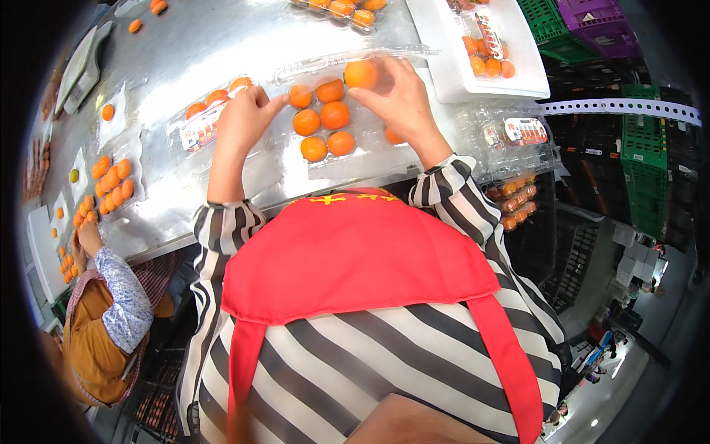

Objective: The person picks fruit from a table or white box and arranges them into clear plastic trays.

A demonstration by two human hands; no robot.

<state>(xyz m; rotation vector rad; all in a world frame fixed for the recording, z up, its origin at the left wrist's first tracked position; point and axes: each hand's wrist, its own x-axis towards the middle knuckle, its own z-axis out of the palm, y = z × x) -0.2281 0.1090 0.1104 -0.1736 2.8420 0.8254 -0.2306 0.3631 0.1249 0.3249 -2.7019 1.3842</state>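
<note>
My right hand [396,91] grips an orange persimmon [360,74] between thumb and fingers, over the far right part of an opened clear plastic clamshell box [321,173]. Several persimmons [334,115] sit in rows in that box. At its left side is my left hand [244,119], with the thumb stretched to the box's edge beside the far left fruit and the other fingers curled. Nothing shows between its thumb and fingers. Partly behind this hand lies a filled, labelled clear box [199,126]. One more persimmon [394,136] is partly hidden under my right wrist.
A white foam bin [516,83] holding packed fruit stands at the right, near stacked empty clear boxes [499,133]. Left along the metal table [166,61] are loose fruits [113,177], a scale [83,66] and a co-worker's hand [89,238]. Green crates [643,161] stand far right.
</note>
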